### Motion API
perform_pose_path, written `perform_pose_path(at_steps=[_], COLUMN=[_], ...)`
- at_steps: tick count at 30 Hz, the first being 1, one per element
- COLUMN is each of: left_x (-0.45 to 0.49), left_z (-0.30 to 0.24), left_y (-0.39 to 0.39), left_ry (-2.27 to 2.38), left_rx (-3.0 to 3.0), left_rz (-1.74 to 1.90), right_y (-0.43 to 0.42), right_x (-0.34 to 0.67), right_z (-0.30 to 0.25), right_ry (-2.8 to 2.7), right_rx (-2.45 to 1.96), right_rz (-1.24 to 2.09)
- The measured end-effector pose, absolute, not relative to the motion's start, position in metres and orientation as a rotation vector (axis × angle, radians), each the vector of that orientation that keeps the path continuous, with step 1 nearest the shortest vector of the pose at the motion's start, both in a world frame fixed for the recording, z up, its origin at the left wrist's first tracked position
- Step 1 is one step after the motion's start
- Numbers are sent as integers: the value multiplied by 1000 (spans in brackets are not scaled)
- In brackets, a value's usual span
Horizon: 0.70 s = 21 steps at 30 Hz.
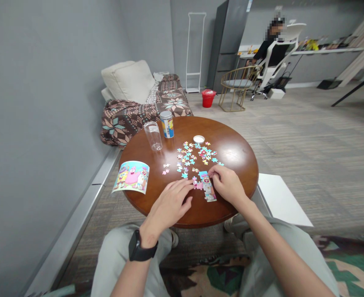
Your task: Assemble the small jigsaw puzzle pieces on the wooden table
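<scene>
Left hand, head view: the left hand (171, 202) lies spread, fingertips at the joined puzzle section's left edge, perhaps to steady it.
Right hand: the right hand (228, 183) curls at the upper right edge, apart from the other; from here I can't tell whether it pinches anything.
Joined puzzle section (207, 185): on the table (244, 165) between both hands, probably for easy reach.
Loose pieces (204, 154): scattered just beyond, presumably spread so each shows.
Picture sheet (132, 177): overhangs the table's left edge, image up, likely for reference.
Containers: clear jar (153, 137) and tin (167, 126) stand farther back, seemingly out of the way.
</scene>
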<state>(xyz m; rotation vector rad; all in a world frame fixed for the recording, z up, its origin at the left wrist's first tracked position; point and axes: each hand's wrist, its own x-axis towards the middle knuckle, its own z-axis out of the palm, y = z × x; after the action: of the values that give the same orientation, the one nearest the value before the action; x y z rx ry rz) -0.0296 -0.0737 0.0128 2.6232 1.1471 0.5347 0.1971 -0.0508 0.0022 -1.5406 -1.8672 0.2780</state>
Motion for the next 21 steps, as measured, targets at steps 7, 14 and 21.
perform_pose_path(at_steps=[7, 14, 21], left_x=[-30, -30, -30], left_z=[13, 15, 13], left_y=[-74, -74, -75], left_ry=[1133, 1145, 1146], left_rx=[2613, 2609, 2618], left_rz=[558, 539, 553], right_y=[-51, -51, -50], right_x=[197, 197, 197], right_z=[2, 2, 0], right_ry=[-1861, -1863, -1866], right_rx=[-1541, -1547, -1557], right_rz=[278, 280, 274])
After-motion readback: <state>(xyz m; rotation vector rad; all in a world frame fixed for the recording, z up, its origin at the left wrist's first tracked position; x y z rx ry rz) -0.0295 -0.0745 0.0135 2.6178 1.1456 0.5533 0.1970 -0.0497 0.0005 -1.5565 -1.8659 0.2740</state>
